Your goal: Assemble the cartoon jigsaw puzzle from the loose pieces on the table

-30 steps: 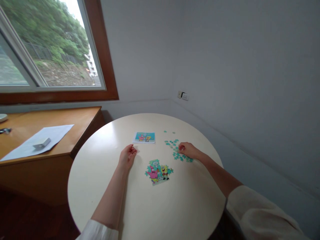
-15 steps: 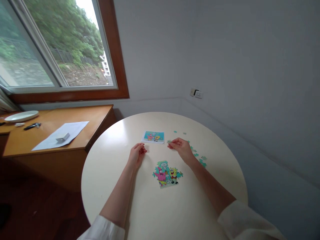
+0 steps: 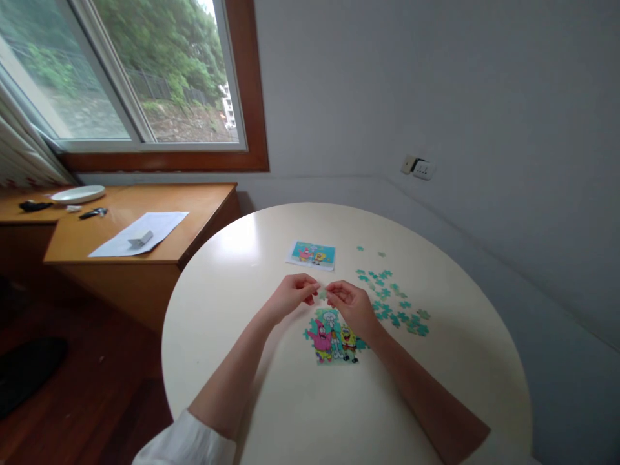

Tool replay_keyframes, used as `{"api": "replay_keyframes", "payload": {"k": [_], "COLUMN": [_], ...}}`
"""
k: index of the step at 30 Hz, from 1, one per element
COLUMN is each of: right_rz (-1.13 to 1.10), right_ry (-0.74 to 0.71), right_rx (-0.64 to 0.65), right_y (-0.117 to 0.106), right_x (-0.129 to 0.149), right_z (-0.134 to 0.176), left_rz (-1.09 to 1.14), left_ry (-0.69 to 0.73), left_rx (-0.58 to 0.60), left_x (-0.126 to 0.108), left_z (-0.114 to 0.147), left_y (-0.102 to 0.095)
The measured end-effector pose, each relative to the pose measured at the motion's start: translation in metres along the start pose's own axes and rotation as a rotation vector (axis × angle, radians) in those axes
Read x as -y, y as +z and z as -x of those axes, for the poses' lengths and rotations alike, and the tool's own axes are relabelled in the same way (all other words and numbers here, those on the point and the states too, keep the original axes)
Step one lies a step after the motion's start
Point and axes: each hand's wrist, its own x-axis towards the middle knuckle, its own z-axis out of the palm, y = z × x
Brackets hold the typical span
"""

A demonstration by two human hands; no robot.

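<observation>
Between my two hands is a small pale green jigsaw puzzle piece, held at the fingertips just above the puzzle's top edge. My left hand pinches it from the left, thumb and finger together. From the other side my right hand grips it with closed fingers. Below them lies the partly joined puzzle, showing a pink starfish, a teal squid figure and a yellow sponge; my right hand covers some of its upper right. Loose teal and green pieces are scattered right of my right hand.
Behind my hands lies a reference picture card on the round white table. Two single pieces sit near the far edge. A wooden desk at left bears paper and a white plate.
Both hands have come together above the puzzle, and the piece now shows between them. The camera view has shifted left and down, and more of the loose pieces are uncovered.
</observation>
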Motion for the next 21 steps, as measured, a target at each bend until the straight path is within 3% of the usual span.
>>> {"api": "replay_keyframes", "payload": {"k": [14,21], "right_rz": [0.057,0.327], "right_ry": [0.076,-0.03], "right_rx": [0.199,0.247], "right_y": [0.004,0.0], "right_x": [0.0,0.012], "right_z": [0.007,0.008], "left_rz": [-0.227,-0.291], "left_ry": [-0.107,-0.146], "left_rx": [0.222,0.301], "left_x": [0.002,-0.001], "left_z": [0.004,0.006], "left_y": [-0.016,-0.022]}}
